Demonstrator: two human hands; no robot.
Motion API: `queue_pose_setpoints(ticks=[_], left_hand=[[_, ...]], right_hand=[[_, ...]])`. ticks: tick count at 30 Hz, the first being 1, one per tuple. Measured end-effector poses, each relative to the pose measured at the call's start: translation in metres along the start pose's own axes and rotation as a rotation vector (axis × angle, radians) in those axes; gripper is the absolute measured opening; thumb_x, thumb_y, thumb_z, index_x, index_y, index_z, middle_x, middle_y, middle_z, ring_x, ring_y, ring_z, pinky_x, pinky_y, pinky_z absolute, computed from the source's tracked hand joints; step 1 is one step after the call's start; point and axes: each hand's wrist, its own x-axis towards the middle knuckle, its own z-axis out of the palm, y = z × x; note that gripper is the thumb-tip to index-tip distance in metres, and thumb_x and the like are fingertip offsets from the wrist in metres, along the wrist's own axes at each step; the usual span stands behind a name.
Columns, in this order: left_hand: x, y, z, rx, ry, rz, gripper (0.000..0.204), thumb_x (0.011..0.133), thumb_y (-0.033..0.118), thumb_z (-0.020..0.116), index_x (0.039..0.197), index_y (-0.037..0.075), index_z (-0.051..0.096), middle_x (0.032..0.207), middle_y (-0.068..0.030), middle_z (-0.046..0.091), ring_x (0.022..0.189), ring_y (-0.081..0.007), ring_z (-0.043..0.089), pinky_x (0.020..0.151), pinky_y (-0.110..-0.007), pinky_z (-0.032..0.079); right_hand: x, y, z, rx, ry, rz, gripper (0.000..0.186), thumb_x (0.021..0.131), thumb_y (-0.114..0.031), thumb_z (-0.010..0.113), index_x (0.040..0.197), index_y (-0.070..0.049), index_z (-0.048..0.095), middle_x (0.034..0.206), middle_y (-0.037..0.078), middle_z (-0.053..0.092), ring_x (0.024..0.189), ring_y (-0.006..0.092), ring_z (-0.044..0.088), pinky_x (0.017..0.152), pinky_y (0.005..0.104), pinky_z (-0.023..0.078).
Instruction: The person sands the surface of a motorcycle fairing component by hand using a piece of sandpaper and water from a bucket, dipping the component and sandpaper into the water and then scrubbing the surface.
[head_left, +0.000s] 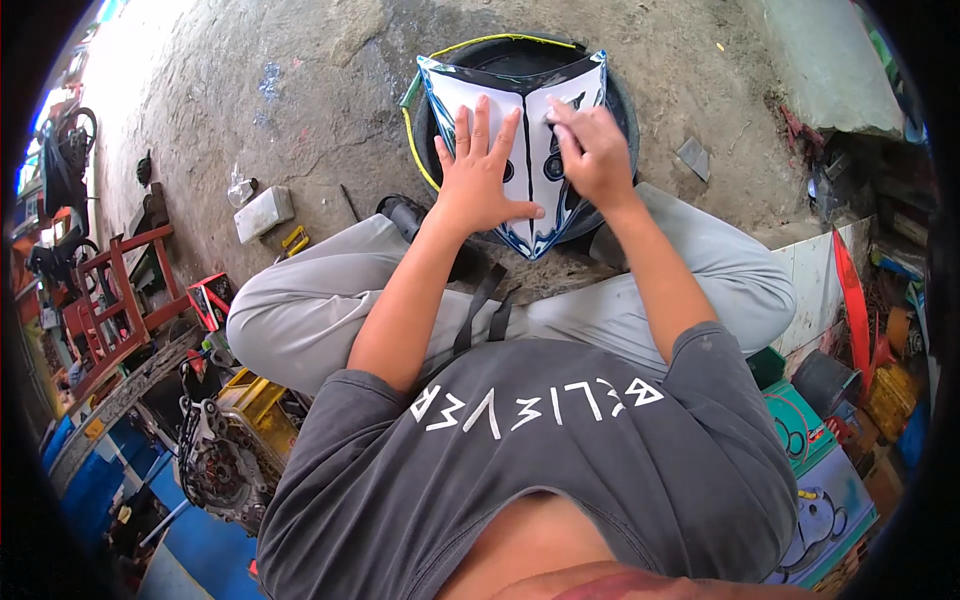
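A shield-shaped motorcycle body panel (537, 77), white with black and blue edges and a dark line down its middle, lies across a round black basin (624, 110) in front of me. My left hand (482, 180) rests on the panel's left half, fingers spread and thumb out toward the middle line. On the right half, my right hand (595, 155) is curled, its forefinger reaching to the upper white area. Whether a small thing sits under those fingers I cannot make out. Dark round marks show on the panel near both hands.
A yellow-green strip (418, 150) curves round the basin. To the left on the concrete floor lie a pale block (264, 214) and a clear bottle (240, 188). An engine part (215, 460) sits at lower left, a red metal frame (125, 290) beyond it. Assorted containers crowd the right.
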Motion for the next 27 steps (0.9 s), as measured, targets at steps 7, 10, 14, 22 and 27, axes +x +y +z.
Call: queue_pose_setpoints(ticks=[7, 10, 14, 22, 27], left_hand=[[0.001, -0.002, 0.004, -0.006, 0.021, 0.011, 0.152, 0.054, 0.063, 0.099, 0.177, 0.025, 0.016, 0.182, -0.0259, -0.001, 0.166, -0.0532, -0.005, 0.121, -0.083, 0.010], [-0.001, -0.001, 0.003, -0.002, 0.007, 0.003, 0.153, 0.054, 0.063, 0.099, 0.177, 0.025, 0.016, 0.182, -0.0258, -0.001, 0.166, -0.0535, -0.005, 0.121, -0.083, 0.011], [-0.002, -0.003, 0.004, -0.014, 0.036, 0.008, 0.153, 0.053, 0.063, 0.099, 0.177, 0.026, 0.016, 0.182, -0.0249, -0.002, 0.166, -0.0532, -0.005, 0.121, -0.083, 0.010], [-0.001, 0.001, 0.001, -0.008, 0.012, 0.001, 0.153, 0.054, 0.064, 0.099, 0.177, 0.025, 0.016, 0.182, -0.0251, -0.002, 0.166, -0.0527, -0.005, 0.121, -0.082, 0.010], [-0.002, -0.001, 0.002, -0.009, 0.021, 0.003, 0.153, 0.054, 0.065, 0.099, 0.177, 0.025, 0.016, 0.182, -0.0254, -0.002, 0.166, -0.0525, -0.007, 0.121, -0.082, 0.009]], right_hand=[[0.000, 0.006, 0.001, -0.023, 0.031, -0.002, 0.039, 0.092, 0.004, 0.071, 0.129, -0.007, 0.076, 0.109, 0.010, 0.079, 0.098, 0.0294, 0.072, 0.087, 0.0409, 0.058], [-0.002, -0.016, 0.004, -0.013, -0.094, -0.124, 0.040, 0.091, 0.006, 0.070, 0.128, -0.007, 0.075, 0.110, 0.009, 0.079, 0.096, 0.0296, 0.070, 0.086, 0.0408, 0.058], [0.008, 0.007, -0.005, 0.088, -0.021, -0.052, 0.054, 0.088, 0.008, 0.068, 0.137, -0.011, 0.073, 0.103, 0.010, 0.076, 0.091, 0.0306, 0.066, 0.083, 0.0417, 0.056], [0.000, -0.007, 0.000, 0.098, -0.089, -0.076, 0.055, 0.087, 0.009, 0.070, 0.138, -0.011, 0.073, 0.099, 0.009, 0.075, 0.094, 0.0290, 0.068, 0.083, 0.0398, 0.057], [0.007, 0.016, -0.005, 0.038, 0.069, 0.055, 0.052, 0.089, 0.006, 0.071, 0.138, -0.011, 0.073, 0.100, 0.009, 0.076, 0.091, 0.0280, 0.069, 0.081, 0.0395, 0.057]])
